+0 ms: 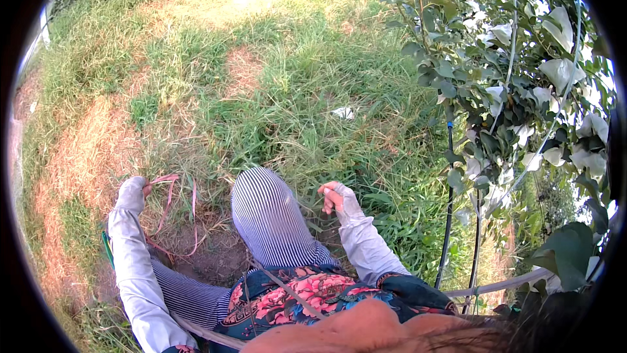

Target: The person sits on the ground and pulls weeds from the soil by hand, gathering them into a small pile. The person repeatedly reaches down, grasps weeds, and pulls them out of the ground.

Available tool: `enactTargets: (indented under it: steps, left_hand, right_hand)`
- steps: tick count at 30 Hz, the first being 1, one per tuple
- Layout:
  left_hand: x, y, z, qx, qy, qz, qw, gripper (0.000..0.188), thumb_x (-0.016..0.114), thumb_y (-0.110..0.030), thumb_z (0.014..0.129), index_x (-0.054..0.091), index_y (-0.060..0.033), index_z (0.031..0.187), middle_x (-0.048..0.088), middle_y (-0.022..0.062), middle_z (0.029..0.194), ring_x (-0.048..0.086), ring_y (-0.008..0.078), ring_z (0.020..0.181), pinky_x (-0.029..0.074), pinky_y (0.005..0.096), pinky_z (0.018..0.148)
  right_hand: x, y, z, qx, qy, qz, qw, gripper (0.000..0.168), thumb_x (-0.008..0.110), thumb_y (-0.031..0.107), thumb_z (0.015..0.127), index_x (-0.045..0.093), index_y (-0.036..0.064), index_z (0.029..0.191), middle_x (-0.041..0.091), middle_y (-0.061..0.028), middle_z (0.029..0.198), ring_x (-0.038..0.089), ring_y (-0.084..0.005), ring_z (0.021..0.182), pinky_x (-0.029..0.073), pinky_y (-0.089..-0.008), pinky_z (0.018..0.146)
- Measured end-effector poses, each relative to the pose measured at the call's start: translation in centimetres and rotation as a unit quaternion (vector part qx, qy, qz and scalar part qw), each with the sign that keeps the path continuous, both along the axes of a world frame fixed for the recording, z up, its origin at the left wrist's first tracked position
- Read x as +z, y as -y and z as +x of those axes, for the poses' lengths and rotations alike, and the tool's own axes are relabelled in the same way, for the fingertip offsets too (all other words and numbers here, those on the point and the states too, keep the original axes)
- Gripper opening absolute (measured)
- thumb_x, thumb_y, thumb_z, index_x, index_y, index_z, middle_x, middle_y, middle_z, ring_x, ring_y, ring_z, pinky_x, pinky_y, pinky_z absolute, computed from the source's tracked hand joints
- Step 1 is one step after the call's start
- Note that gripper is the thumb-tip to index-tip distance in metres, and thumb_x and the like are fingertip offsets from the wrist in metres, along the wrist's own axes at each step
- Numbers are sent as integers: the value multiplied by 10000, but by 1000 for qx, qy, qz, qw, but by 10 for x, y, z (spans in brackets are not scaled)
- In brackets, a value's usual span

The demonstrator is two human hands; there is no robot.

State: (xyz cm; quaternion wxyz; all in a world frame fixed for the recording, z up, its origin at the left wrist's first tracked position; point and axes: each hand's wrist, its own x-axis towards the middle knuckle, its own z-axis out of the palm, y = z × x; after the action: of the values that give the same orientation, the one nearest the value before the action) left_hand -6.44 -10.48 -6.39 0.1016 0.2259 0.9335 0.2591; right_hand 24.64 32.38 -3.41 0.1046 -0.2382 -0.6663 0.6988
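My left hand [134, 192], in a pale sleeve that covers its back, is at the lower left and grips one end of a pink ribbon-like strap [194, 206]. The strap hangs in a loose loop beside my striped trouser leg. To the right of my raised knee [267, 206], my right hand [334, 197] is held with its fingers curled a little apart, and nothing is seen in it. Its wrist and arm are in a pale sleeve too. A floral garment [294, 294] covers my lap.
Leafy branches with white bags [562, 74] fill the right side. Two black hoses [448, 206] rise at the lower right near a bare branch [509, 280]. A white scrap [344, 113] lies in the grass ahead. A thin branch [205, 332] crosses below my lap.
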Motion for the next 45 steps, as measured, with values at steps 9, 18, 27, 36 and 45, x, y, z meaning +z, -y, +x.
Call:
enactTargets:
  steps: [9, 18, 27, 36, 45]
  left_hand:
    - [8, -4, 10, 24, -17, 36, 999, 81, 639, -50, 680, 603, -27, 749, 541, 160, 640, 528, 291, 596, 401, 369, 558]
    - [-6, -4, -2, -13, 8, -58, 998, 116, 642, -153, 692, 616, -46, 730, 565, 156, 632, 556, 301, 618, 421, 379, 583]
    - [38, -51, 25, 43, 146, 440, 885, 134, 532, -156, 819, 514, -25, 800, 445, -3, 523, 397, 78, 400, 305, 211, 364]
    - [87, -87, 64, -47, 260, 618, 741, 267, 528, -192, 828, 477, -12, 1019, 377, -31, 505, 322, 62, 348, 250, 193, 332]
    - [72, -56, 30, 73, 196, 741, 638, 278, 409, -347, 890, 424, -84, 802, 427, 18, 534, 387, 112, 385, 297, 222, 357]
  right_hand:
    - [-11, 17, 20, 19, -156, -420, 894, 89, 461, 98, 844, 518, 38, 875, 341, 30, 471, 351, -87, 384, 348, -249, 515]
    - [108, 77, -61, 213, -286, -299, 885, 113, 458, 129, 867, 515, 37, 898, 325, 43, 485, 363, -66, 396, 384, -251, 543]
    - [122, 127, -177, 175, -349, 367, 844, 81, 512, 28, 795, 528, 1, 869, 566, -136, 771, 569, -257, 693, 442, -297, 620]
    - [39, 186, -244, 342, -293, 270, 851, 158, 477, 150, 823, 566, 25, 864, 588, -134, 745, 569, -258, 665, 430, -318, 584]
    - [69, 172, -247, 369, -281, 398, 792, 96, 520, 130, 800, 538, 35, 807, 547, -149, 702, 542, -330, 679, 423, -368, 598]
